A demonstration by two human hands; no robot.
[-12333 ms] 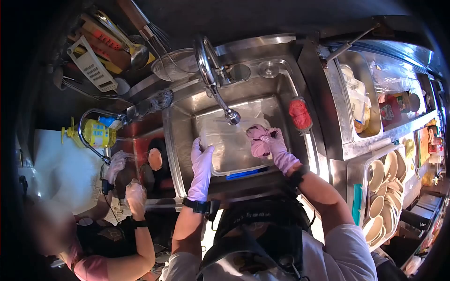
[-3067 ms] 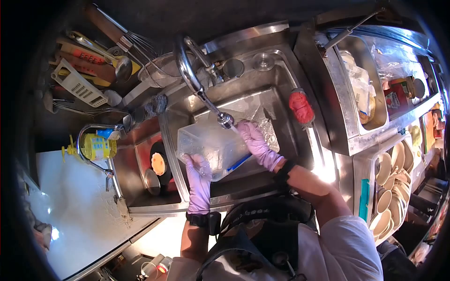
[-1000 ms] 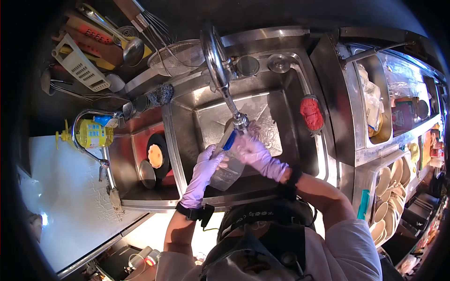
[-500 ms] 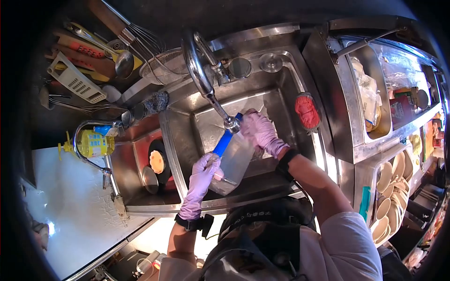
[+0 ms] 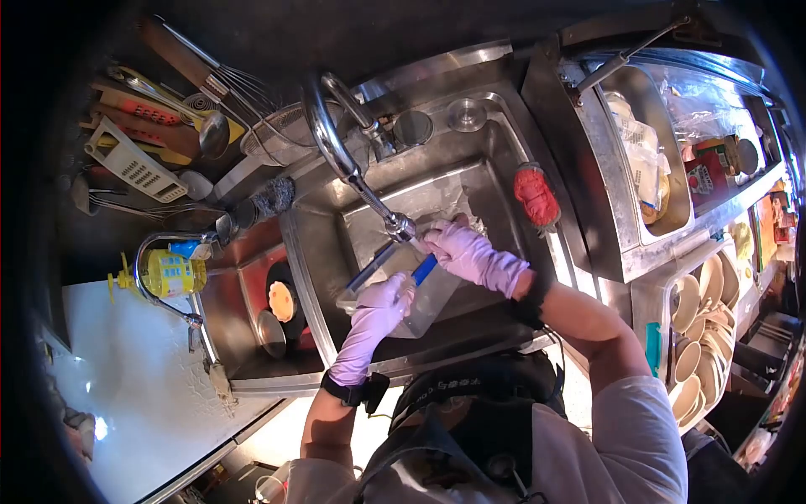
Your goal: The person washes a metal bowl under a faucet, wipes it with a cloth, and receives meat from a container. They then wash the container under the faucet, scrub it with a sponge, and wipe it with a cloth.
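Head: left hand [image 5: 384, 307] clamps clear container [image 5: 435, 304]; right hand [image 5: 468, 252], grip unclear; tub [image 5: 646, 302] holds bowls [image 5: 688, 359]

White grater [image 5: 137, 165] near a ladle [image 5: 215, 136], yellow jug [image 5: 174, 274] by a tap [image 5: 195, 321], beige bowls [image 5: 687, 359] in a tub [image 5: 648, 296]

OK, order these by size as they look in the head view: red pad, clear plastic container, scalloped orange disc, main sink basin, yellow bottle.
1. Main sink basin
2. Clear plastic container, partly hidden by the left hand
3. Red pad and yellow bottle, too alike to rank
4. Scalloped orange disc
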